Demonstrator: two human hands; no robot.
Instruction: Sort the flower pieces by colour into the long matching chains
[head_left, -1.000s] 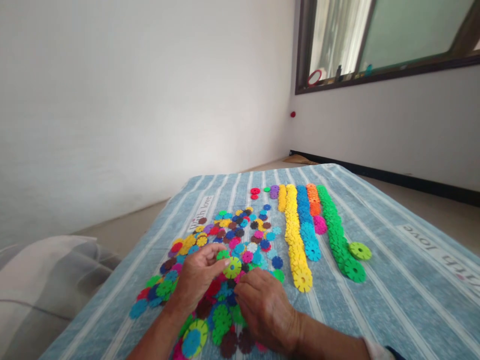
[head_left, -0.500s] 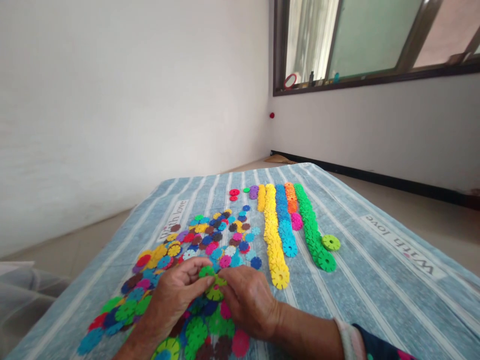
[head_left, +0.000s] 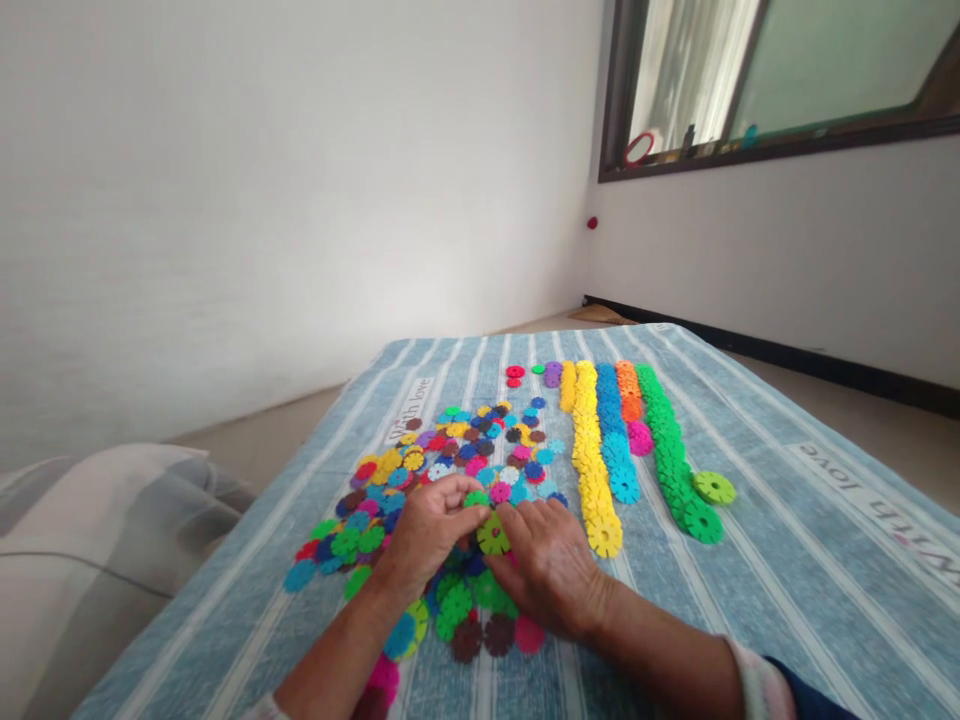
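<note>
Right hand (head_left: 551, 565) is now rising to lime disc (head_left: 493, 536), grip unclear; left hand (head_left: 429, 530) is pinching green disc (head_left: 475, 498) beside it. Colour rows (head_left: 588, 440) are lying at two o'clock; mixed pile (head_left: 386, 463) is remaining, ten o'clock.

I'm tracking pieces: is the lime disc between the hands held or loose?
Held: left hand and right hand grip the lime disc from opposite sides.

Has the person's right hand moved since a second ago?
Yes: the right hand has shifted forward and right, closer to the long yellow row.
</note>
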